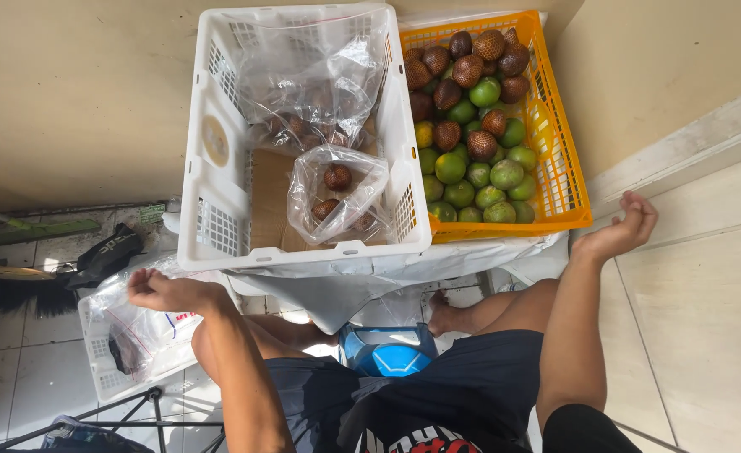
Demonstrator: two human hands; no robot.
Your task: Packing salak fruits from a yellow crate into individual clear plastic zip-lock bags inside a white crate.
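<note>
White plastic crate (219,168) holds two clear bags (337,191) of brown scaly fruit, one near its front wall. Just beside it on the right, an orange crate (565,159) is filled with green limes (480,180) and more scaly fruit (469,71). Left hand (165,291) hovers loosely curled, empty, below the white crate's front-left corner. Right hand (625,228) hangs open, empty, beside the orange crate's front-right corner.

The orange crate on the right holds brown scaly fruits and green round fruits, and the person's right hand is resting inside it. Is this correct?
Not quite. The head view shows the orange crate with brown scaly fruits and green round fruits, but the right hand is not inside it: it is held open, outside the crate's near right corner, holding nothing.
</note>
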